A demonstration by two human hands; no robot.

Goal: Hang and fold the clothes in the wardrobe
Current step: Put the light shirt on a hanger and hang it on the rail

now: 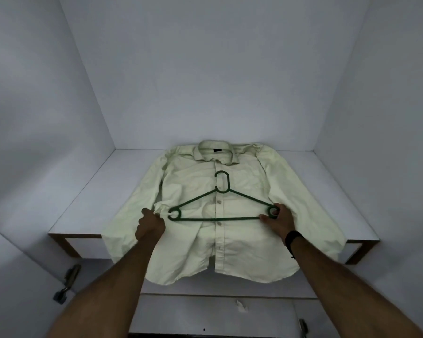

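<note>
Shirt: one pale green button-up shirt [230, 215], flat on white wardrobe shelf [83, 203], hem hanging over the front
Hanger: one dark green plastic hanger [221, 206] lying on the shirt's chest
Left hand [150, 225]: bunching shirt fabric
Right hand [278, 219]: fingers curled round hanger's end loop

The shirt [242, 215] is pale, matt woven cloth, softly creased; the hanger [220, 206] looks like smooth green plastic; the shelf [88, 203] is smooth matt white laminate with a brown wood-toned edge; the hinge [67, 281] is dull metal.
</note>
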